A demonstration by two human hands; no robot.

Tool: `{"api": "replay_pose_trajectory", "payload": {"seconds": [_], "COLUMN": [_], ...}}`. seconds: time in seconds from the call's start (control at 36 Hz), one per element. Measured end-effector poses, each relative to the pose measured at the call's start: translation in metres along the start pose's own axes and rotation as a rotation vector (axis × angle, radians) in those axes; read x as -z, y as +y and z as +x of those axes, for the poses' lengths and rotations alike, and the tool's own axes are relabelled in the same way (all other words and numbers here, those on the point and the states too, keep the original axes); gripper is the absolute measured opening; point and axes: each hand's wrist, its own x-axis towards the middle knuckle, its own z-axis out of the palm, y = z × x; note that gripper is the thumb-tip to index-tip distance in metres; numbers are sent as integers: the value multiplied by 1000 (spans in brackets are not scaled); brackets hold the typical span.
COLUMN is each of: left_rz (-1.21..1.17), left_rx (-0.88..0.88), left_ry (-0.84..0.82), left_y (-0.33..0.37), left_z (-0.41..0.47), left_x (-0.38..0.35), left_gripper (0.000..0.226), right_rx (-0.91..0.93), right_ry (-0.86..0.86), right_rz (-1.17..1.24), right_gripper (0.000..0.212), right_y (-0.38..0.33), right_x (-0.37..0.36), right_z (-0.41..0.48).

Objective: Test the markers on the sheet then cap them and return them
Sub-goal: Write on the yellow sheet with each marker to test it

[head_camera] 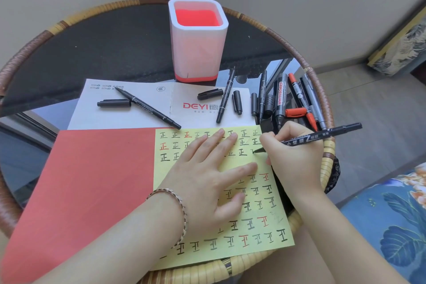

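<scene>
A: What are the hands doing in the head view?

B: The left hand lies flat, fingers spread, pressing the yellow sheet. The right hand pinches a black marker, its tip touching the sheet.

A: And the other markers?

B: At 12 o'clock from the sheet, two uncapped markers lie on white paper beside loose caps. At 1 o'clock a cluster of markers rests on the surface, with the holder beyond.
</scene>
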Motion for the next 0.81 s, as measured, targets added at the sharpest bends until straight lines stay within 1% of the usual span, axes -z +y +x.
{"api": "replay_pose_trajectory", "payload": {"seconds": [0.14,0.36,0.5,0.67,0.81], "left_rz": [11,8,9,-7,-11], "left_rx": [0,1,1,1,-1], "left_ry": [-1,3,3,6,4], "left_y": [1,1,1,0,0], "left_z": [0,0,0,1,1], "left_x": [0,0,0,-1,-1], "left_gripper": [45,45,45,45,45], "right_rx": [8,-4,2,-12,10], "right_ry": [-1,-29,-20,-11,-23], "right_rz": [-9,10,-11,24,18], "right_gripper": [27,29,28,29,34], "right_y": [1,-1,0,-1,3], "right_x": [0,0,0,1,0], "right_z": [0,-1,-1,-1,-1]}}
